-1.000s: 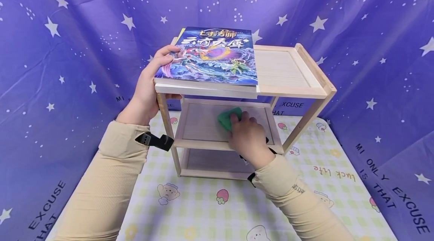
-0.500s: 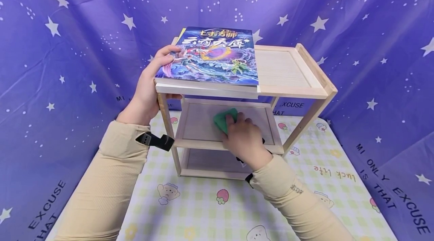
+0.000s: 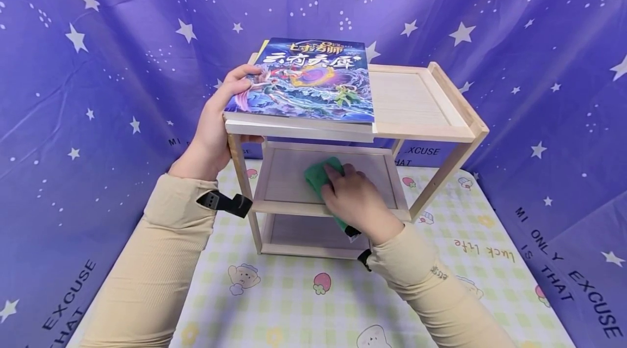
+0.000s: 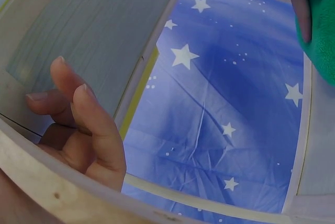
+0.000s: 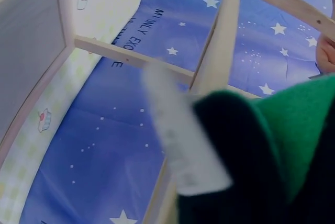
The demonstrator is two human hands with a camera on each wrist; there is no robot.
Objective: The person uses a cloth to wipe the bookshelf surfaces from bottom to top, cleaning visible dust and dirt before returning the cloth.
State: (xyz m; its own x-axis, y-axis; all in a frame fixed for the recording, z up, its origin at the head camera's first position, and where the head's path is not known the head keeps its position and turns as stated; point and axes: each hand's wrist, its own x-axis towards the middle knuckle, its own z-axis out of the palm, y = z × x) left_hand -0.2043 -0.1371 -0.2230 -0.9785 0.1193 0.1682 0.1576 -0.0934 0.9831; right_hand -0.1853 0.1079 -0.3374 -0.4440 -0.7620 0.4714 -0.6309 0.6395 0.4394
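Note:
A small wooden three-tier shelf (image 3: pixel 416 133) stands on the table. My left hand (image 3: pixel 210 114) grips the left end of its top tier, with fingers over the edge of a blue illustrated book (image 3: pixel 303 84) lying there. In the left wrist view, curled fingers (image 4: pixel 97 124) show under the top board. My right hand (image 3: pixel 355 198) holds a green cloth (image 3: pixel 318 175) against the middle tier (image 3: pixel 281 176). Part of the cloth hangs below that hand over the tier's front edge. Close up in the right wrist view are the cloth's dark border (image 5: pixel 235 145) and a white tag (image 5: pixel 183 140).
The lower tier (image 3: pixel 299 236) sits beneath, partly hidden by the right hand and cloth. A green-and-white checked tablecloth (image 3: pixel 274 304) covers the table. Purple star-printed curtains (image 3: pixel 147 37) enclose the back and sides. Shelf posts (image 3: pixel 446 179) bound the middle tier at both ends.
My right hand has slid the green cloth a little left across the middle tier, and its wrist has turned. More cloth now shows below the hand. The left hand has stayed in place.

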